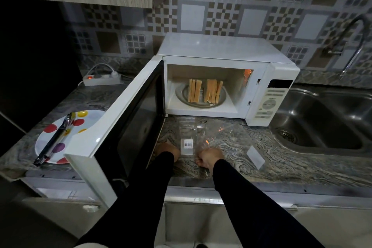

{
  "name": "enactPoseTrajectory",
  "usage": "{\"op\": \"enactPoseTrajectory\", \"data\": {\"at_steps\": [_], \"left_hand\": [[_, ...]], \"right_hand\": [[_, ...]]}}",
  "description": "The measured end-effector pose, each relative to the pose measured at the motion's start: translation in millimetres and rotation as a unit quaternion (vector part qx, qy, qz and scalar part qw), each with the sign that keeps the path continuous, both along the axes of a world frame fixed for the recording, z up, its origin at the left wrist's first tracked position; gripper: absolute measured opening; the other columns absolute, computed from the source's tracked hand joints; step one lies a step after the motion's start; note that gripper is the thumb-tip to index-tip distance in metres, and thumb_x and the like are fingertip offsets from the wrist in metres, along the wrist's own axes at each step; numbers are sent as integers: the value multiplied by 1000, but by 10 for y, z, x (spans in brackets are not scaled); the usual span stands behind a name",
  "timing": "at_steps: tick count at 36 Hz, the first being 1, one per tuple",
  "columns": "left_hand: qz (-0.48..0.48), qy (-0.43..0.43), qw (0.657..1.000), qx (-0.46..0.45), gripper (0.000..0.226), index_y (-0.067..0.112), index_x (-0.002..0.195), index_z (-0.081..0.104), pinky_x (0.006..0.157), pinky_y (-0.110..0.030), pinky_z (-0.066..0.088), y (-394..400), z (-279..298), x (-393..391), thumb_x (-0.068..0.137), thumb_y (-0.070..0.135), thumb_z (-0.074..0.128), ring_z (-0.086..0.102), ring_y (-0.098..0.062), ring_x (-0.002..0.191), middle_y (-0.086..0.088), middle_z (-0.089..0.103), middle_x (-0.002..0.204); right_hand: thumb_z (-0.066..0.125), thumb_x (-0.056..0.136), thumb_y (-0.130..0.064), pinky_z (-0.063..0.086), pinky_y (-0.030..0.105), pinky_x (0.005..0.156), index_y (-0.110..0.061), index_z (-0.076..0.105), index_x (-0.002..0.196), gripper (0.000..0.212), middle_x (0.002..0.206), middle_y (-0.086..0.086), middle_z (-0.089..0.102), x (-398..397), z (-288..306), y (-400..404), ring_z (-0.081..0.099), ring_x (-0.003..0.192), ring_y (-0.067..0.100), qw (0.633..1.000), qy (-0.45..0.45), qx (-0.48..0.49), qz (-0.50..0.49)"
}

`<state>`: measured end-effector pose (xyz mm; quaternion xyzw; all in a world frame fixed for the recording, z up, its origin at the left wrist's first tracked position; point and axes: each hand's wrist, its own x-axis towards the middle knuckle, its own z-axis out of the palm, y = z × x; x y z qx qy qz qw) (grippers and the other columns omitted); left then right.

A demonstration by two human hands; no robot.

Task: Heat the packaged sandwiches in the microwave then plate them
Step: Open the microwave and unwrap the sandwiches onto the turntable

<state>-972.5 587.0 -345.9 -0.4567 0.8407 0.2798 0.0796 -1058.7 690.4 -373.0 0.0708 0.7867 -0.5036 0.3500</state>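
The white microwave [225, 78] stands at the far middle of the marbled worktop [281, 159], its door [128, 119] swung wide open to the left. Inside, on the round glass turntable [201, 101], the sandwiches [205, 90] stand on edge in two clusters, unwrapped, their toasted faces upright and side by side, with a small gap between the left group and the right one. An orange glow shows on the cavity's right wall.

On the worktop just in front of the microwave lie two clear plastic wrappers, both holding nothing: the left wrapper [187, 137] lies flat with a barcode label near its near end, and the right wrapper [225, 137] is crumpled, with a white label at its near right corner.

The left hand [168, 152] rests on the worktop beside the barcode label, partly hidden by its black sleeve and the door; whether its fingers are curled or spread cannot be told. The right hand [210, 157] has its fingers curled, pinching the near edge of the right wrapper.

To the left, behind the door, a white plate [84, 119] with coloured dots carries a pair of black tongs [53, 143] lying across it. A power strip [102, 79] with a lit red switch sits at the far left. A steel sink [326, 119] lies to the right of the microwave, with a tap [350, 44] above it.
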Motion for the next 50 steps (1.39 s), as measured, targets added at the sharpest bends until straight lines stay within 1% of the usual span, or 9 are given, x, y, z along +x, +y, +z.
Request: {"op": "enactPoseTrajectory", "data": {"at_steps": [4, 8, 10, 13, 20, 26, 36, 43, 50], "left_hand": [[17, -4, 1000, -6, 55, 13, 145, 39, 113, -39, 30, -16, 26, -3, 96, 37, 43, 34, -30, 140, -11, 33, 153], [37, 32, 999, -14, 52, 10, 142, 42, 110, -33, 33, 11, 168, 33, 97, 34, 46, 39, -27, 137, -10, 39, 149], [49, 60, 997, -28, 45, 4, 137, 47, 108, -31, 36, 15, 254, 23, 100, 28, 41, 43, -28, 135, -13, 44, 145], [78, 121, 988, -55, 34, 3, 124, 60, 100, -36, 45, 77, 417, 28, 98, 18, 42, 53, -31, 124, -16, 57, 131], [23, 296, 949, -109, 23, 7, 106, 67, 89, -31, 45, 248, 523, -83, 93, 12, 48, 58, -31, 108, -15, 63, 112], [-70, 228, 962, -131, 34, 10, 115, 65, 95, -30, 39, 428, 587, -241, 102, 24, 37, 55, -26, 115, -12, 63, 120], [-63, 179, 980, -55, 38, 6, 117, 62, 96, -35, 45, 689, 642, -398, 102, 26, 34, 57, -34, 116, -18, 64, 120], [-67, 173, 983, 1, 42, 4, 111, 67, 98, -35, 47, 901, 666, -568, 102, 26, 32, 61, -32, 111, -18, 67, 113], [-49, 194, 979, 41, 22, 14, 109, 68, 104, -27, 42, 1014, 586, -695, 93, 18, 53, 59, -22, 115, -4, 68, 116]], "right_hand": [[52, 97, -9, 58, 40, 73, -6, 56, 71, 27, 64, 11, 62, 11, -4, 3, 61, 54, 22, 999, 37, -6, 18], [49, 96, -12, 54, 35, 94, -12, 64, 87, 18, 107, 11, 66, 18, 226, 105, 64, 95, 22, 986, 97, 61, 124], [50, 95, -10, 52, 26, 90, -2, 64, 110, 22, 120, 12, 64, -11, 317, 166, 62, 112, 25, 969, 150, 142, 134], [52, 94, -9, 50, 19, 70, -1, 61, 97, 13, 113, 14, 62, 0, 477, 242, 60, 117, 26, 946, 198, 213, 146], [51, 93, -11, 49, 30, 87, 0, 65, 111, 25, 117, 16, 65, -46, 790, 473, 61, 112, 30, 924, 296, 229, 76], [49, 94, -19, 44, 35, 95, -2, 60, 121, 33, 127, 17, 51, -168, 966, 781, 46, 120, 32, 855, 413, 313, 16], [56, 95, -28, 47, 33, 90, -1, 41, 136, 51, 135, 20, 51, -442, 917, 1211, 53, 122, 33, 925, 248, 282, 56], [56, 93, -22, 47, 33, 79, -3, 56, 95, 19, 103, 16, 59, -505, 902, 1247, 58, 93, 29, 943, 223, 237, 71], [69, 79, -15, 55, 34, 65, 3, 64, 106, 33, 106, 18, 67, -605, 683, 1215, 66, 84, 29, 997, 77, 28, -13]]}}
